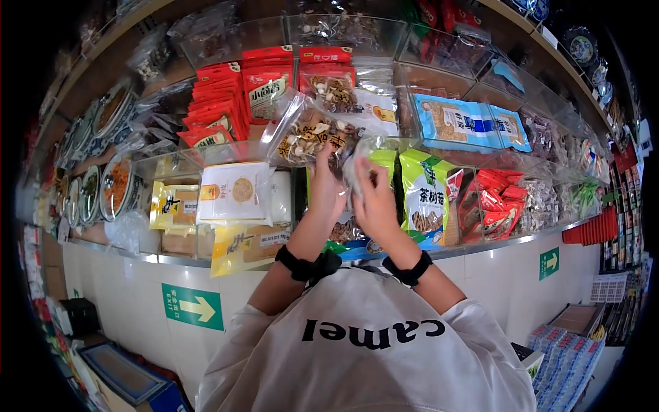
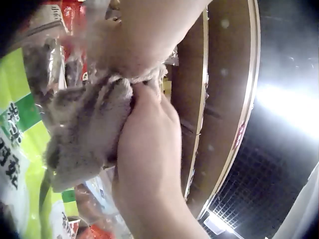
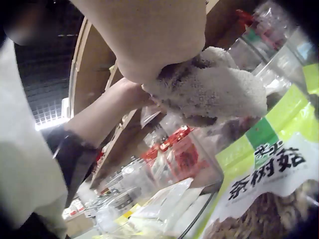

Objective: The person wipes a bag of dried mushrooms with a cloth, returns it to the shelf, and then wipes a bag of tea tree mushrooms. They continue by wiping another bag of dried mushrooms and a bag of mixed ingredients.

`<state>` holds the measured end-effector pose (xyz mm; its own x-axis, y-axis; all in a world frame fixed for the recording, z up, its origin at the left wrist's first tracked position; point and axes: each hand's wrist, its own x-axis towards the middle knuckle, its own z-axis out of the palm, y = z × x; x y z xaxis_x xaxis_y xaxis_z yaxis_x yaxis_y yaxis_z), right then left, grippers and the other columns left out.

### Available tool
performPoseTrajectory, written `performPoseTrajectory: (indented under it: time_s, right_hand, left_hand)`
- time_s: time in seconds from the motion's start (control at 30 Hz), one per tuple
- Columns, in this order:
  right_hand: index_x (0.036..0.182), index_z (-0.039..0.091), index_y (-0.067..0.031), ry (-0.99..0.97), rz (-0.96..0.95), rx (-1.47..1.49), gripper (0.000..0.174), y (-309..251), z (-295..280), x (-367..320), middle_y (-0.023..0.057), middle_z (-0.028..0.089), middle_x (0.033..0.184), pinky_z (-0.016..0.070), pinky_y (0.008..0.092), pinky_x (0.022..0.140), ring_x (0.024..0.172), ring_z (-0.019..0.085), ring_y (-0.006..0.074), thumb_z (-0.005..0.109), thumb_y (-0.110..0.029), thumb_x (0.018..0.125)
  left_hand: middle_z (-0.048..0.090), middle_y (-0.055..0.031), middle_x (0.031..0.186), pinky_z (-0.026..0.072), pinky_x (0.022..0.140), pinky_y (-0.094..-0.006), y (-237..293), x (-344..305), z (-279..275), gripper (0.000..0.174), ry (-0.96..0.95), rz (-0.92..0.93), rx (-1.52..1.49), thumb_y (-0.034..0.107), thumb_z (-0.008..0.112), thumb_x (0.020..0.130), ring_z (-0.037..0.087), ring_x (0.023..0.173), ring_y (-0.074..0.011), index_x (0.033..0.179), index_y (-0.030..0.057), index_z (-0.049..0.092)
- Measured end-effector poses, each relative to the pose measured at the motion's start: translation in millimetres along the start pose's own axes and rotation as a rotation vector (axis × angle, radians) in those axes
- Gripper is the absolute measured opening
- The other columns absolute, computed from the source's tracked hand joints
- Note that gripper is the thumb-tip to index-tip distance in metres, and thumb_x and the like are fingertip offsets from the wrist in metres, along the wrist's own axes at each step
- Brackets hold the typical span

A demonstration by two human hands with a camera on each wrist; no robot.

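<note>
A fuzzy grey cloth (image 3: 214, 92) is bunched between the two hands. My right hand (image 1: 375, 202) grips it, with the cloth bulging past the fingers in the right wrist view. On the other side, my left hand (image 1: 328, 196) holds the cloth at its near edge; its fingers are largely hidden in the wrist views. The left fingertips overlap a clear bag of dried spices (image 1: 309, 137) with dark lettering, tilted over the display. Right of the hands stands a green bag of dried mushrooms (image 1: 425, 199), seen close up in the right wrist view.
Clear dividers split the sloped shelf into bins. Red packets (image 1: 216, 103) fill a bin behind the hands, and blue packages (image 1: 460, 123) lie back right. White packs (image 1: 235, 192) and a yellow pack (image 1: 247, 247) lie left, the latter over the front edge. Lidded bowls (image 1: 118, 185) stand far left.
</note>
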<state>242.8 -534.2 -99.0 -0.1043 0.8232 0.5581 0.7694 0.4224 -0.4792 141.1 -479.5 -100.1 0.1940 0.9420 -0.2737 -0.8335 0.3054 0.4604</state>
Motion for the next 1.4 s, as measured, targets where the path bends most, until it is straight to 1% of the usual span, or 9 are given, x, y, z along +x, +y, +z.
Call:
performPoseTrajectory:
  time_s: [0.2,0.37,0.57,0.67,0.73,0.87,0.93,1.17,1.4]
  right_hand:
    - [0.122,0.047,-0.0066,-0.151,-0.073,0.246,0.054,-19,-4,-11,0.0144,0.048,0.108,0.0454,0.0371,0.071,0.083,0.054,0.0302,0.057,-0.003,0.069]
    - [0.118,0.051,-0.0106,-0.105,-0.23,0.024,0.054,1,-14,3,0.0114,0.05,0.104,0.0452,0.0355,0.068,0.082,0.055,0.027,0.06,-0.005,0.065]
    - [0.116,0.052,-0.0053,0.139,0.144,0.117,0.042,32,-33,18,0.0131,0.05,0.104,0.0441,0.0362,0.072,0.082,0.054,0.0289,0.055,-0.004,0.074]
    - [0.117,0.05,-0.0017,0.214,0.122,0.179,0.038,54,-40,21,0.013,0.049,0.105,0.0424,0.0351,0.078,0.084,0.054,0.0303,0.052,-0.005,0.079]
    - [0.115,0.05,0.0003,0.207,0.143,0.222,0.037,54,-47,22,0.0139,0.051,0.107,0.041,0.0328,0.082,0.09,0.054,0.0292,0.054,-0.007,0.079]
    - [0.11,0.055,0.0012,-0.031,0.154,0.395,0.04,54,-54,19,0.0156,0.059,0.103,0.0413,0.0281,0.084,0.094,0.056,0.0205,0.065,-0.017,0.076]
    - [0.105,0.057,0.0028,-0.35,0.49,0.688,0.041,60,-64,17,0.0105,0.063,0.092,0.043,0.0256,0.079,0.085,0.058,0.0153,0.068,-0.023,0.075]
    - [0.096,0.06,0.0026,-0.326,0.524,0.762,0.027,105,-72,-1,0.005,0.063,0.081,0.0428,0.0237,0.069,0.074,0.053,0.0075,0.063,-0.019,0.08]
    - [0.094,0.059,0.0026,-0.065,0.514,0.779,0.02,108,-59,-13,0.0035,0.062,0.08,0.0422,0.023,0.068,0.073,0.053,0.0076,0.058,-0.013,0.083]
  left_hand:
    - [0.056,-0.0116,0.106,0.0468,0.081,-0.0336,15,6,-13,0.044,0.025,0.092,0.04,0.037,0.051,0.084,0.058,0.093,-0.0237,0.11,0.0021,0.044]
    - [0.054,-0.0134,0.108,0.0489,0.081,-0.0347,24,-19,-8,0.04,-0.02,0.029,0.0,0.024,0.052,0.085,0.057,0.096,-0.0235,0.116,0.0031,0.039]
    - [0.048,-0.0153,0.115,0.0477,0.087,-0.0415,10,-26,-15,0.042,-0.026,0.092,-0.014,0.015,0.05,0.086,0.054,0.102,-0.0285,0.122,0.0029,0.032]
    - [0.043,-0.015,0.121,0.0471,0.088,-0.0445,3,-36,-14,0.048,-0.063,0.1,-0.019,0.008,0.05,0.085,0.051,0.105,-0.0296,0.126,0.0066,0.026]
    - [0.05,-0.0154,0.116,0.0458,0.09,-0.04,-5,-39,-14,0.041,0.023,0.143,0.216,0.013,0.05,0.086,0.053,0.104,-0.0257,0.121,-0.0031,0.036]
    - [0.049,-0.0067,0.116,0.0452,0.086,-0.0307,-12,-44,-5,0.058,-0.164,0.114,0.517,0.006,0.062,0.079,0.051,0.104,-0.0165,0.127,0.0051,0.029]
    - [0.049,-0.0066,0.117,0.0434,0.087,-0.0295,-12,-43,0,0.063,-0.158,0.067,0.555,0.005,0.066,0.075,0.05,0.104,-0.0159,0.127,0.0034,0.029]
    - [0.041,-0.0079,0.127,0.0353,0.095,-0.0315,-32,-28,0,0.074,-0.364,-0.009,0.61,0.004,0.067,0.074,0.043,0.114,-0.0176,0.133,0.0035,0.021]
    - [0.05,-0.0065,0.117,0.0401,0.089,-0.0272,-38,-32,-8,0.052,-0.15,-0.049,0.583,0.017,0.057,0.086,0.049,0.105,-0.0136,0.13,0.001,0.034]
